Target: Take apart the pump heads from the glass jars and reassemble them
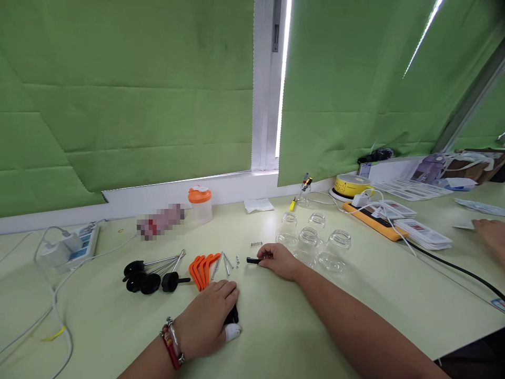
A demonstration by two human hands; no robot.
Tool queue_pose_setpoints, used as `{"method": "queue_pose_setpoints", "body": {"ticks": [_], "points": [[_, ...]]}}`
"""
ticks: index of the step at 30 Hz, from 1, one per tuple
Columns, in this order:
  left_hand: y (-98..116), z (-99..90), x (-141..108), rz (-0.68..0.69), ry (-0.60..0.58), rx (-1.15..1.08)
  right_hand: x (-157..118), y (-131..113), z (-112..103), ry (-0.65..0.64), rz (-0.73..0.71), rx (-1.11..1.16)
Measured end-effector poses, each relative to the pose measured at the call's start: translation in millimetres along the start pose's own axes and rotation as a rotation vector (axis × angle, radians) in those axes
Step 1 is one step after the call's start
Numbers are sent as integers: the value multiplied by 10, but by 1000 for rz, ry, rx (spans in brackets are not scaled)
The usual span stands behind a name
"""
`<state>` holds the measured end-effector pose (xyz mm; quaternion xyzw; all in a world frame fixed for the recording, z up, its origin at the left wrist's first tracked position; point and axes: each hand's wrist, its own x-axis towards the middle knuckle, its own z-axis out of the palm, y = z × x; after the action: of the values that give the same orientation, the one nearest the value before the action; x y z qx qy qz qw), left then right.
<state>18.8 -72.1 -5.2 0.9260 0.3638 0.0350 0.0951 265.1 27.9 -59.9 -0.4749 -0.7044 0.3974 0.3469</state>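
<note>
Bare table (pixel 272 326) is leaving a way between the left hand (pixel 209 316) and right arm (pixel 347 318). 4 glass jars (pixel 310 245) are standing just right of the right hand (pixel 276 260), blocking that side. Orange hooks (pixel 202 272) and black scoops (pixel 150 283) are filling the space past the left hand.

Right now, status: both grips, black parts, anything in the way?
Left grip over black part, mostly hidden. Right grip pinching small black piece. Spring, glass jars close by right grip.
</note>
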Motion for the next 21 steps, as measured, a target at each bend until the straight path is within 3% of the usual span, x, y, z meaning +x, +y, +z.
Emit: {"method": "queue_pose_setpoints", "body": {"ticks": [4, 7, 10, 14, 16, 19, 21], "points": [[-16, 46, 26, -63, 143, -34, -71, -102, 50, -121, -5, 164], [-14, 84, 68, -158, 288, -145, -145, -228, 155, -302, -1, 424], [11, 103, 119, -192, 317, -292, -205, -322, 281, -446, 13, 583], [61, 97, 165, -217, 330, -368, -195, -316, 362, -499, -9, 519], [75, 94, 174, -232, 355, -377, -129, -265, 331, -356, -77, 318], [79, 95, 177, -257, 363, -417, 38, -168, 212, 82, -212, -197], [81, 97, 179, -257, 355, -438, 155, -103, 125, 211, -241, -515]]}}
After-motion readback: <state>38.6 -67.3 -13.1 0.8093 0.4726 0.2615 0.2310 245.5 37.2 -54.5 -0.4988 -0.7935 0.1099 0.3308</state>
